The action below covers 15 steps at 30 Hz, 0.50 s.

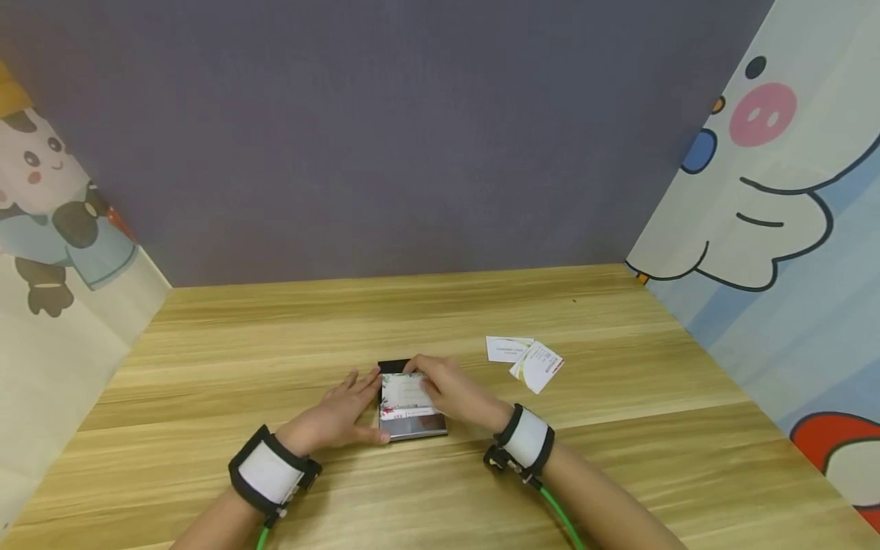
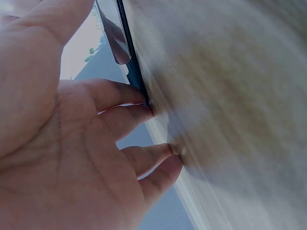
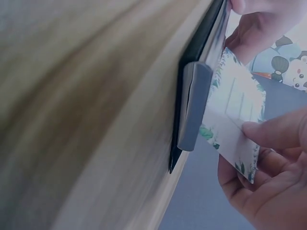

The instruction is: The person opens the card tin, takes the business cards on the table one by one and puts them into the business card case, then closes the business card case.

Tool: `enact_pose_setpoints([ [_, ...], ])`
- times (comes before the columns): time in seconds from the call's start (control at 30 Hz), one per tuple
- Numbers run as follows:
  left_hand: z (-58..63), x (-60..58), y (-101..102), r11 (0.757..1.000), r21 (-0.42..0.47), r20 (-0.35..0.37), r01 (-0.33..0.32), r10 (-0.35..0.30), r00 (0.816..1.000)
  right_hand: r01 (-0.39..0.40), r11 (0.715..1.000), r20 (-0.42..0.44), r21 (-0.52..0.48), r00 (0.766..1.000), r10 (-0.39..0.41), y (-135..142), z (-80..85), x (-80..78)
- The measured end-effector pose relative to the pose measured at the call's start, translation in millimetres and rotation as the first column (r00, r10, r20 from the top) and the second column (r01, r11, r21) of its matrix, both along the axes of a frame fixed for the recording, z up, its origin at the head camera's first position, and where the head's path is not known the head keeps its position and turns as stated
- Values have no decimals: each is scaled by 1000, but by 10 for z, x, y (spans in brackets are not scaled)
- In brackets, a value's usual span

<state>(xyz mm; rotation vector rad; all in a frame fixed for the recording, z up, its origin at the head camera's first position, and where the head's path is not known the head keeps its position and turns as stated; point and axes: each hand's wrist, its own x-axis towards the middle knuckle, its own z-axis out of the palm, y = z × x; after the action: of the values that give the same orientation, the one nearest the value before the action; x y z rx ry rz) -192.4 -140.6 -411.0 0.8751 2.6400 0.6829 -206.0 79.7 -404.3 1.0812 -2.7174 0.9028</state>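
Observation:
A business card case (image 1: pixel 416 428) with a black back and a shiny silver front pocket lies on the table. Pinched between the right hand's thumb and fingers is a white card (image 3: pixel 234 112) with a leafy printed border; the right wrist view has it tilted over the case's silver part (image 3: pixel 197 105). In the head view, this right hand (image 1: pixel 457 393) reaches in from the right of the case. Another card edge with red print (image 1: pixel 402 414) shows just above the pocket. My left hand (image 1: pixel 341 416) has its fingers spread along the case's left side, thumb by the lower left corner.
Two white cards, one flat (image 1: pixel 507 349) and one overlapping it at an angle (image 1: pixel 538 367), lie to the right on the wooden table (image 1: pixel 275 328). A grey panel (image 1: pixel 399 137) stands behind the table, with cartoon-printed walls at both sides.

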Motion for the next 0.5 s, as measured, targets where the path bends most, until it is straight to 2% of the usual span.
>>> enact_pose_setpoints([
  [0.17,-10,-4,4,1000,1,-8,5,-5,1000,-8,1000,6,26,1000,8,-12,-19,4],
  [0.5,-8,-4,-1,1000,8,-1,1,-1,1000,-19,983,69,185,998,7,-5,-42,42],
])
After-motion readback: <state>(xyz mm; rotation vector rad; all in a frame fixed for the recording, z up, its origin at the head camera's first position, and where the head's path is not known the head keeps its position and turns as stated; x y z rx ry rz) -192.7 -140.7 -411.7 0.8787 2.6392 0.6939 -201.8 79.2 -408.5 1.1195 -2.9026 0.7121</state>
